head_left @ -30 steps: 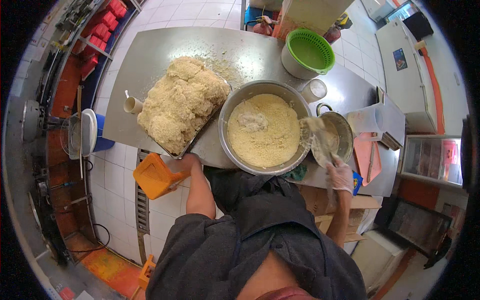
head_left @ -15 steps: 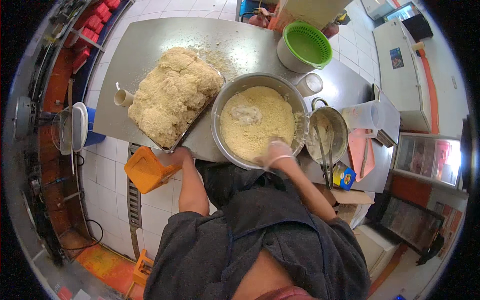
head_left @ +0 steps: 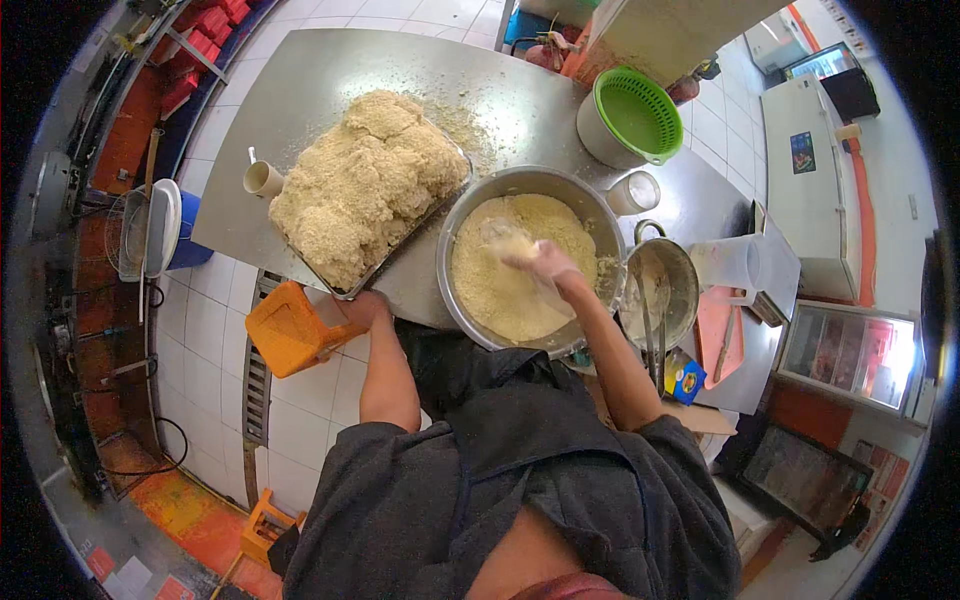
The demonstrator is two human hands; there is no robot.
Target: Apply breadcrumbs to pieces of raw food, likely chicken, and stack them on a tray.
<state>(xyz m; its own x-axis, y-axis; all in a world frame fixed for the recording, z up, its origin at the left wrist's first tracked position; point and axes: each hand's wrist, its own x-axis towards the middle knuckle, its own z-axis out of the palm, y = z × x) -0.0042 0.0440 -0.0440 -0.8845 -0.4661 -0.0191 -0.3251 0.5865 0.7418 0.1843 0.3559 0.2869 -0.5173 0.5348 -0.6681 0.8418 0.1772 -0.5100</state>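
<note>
No lettering can be read. Right of the steel bowl [head_left: 594, 212], a blue-and-yellow packet [head_left: 685, 378] has markings too small to make out; farther right of the bowl, a dark label [head_left: 803, 152] on a white freezer [head_left: 822, 215] is equally illegible.

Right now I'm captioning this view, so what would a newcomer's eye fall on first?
Probably the big pale, crumbly heap on the left of the metal table. Next, the wide metal bowl at the table's near edge, with a blurred right hand over its contents. The bright green basket in a whitish bucket also stands out, toward the far right.
</note>
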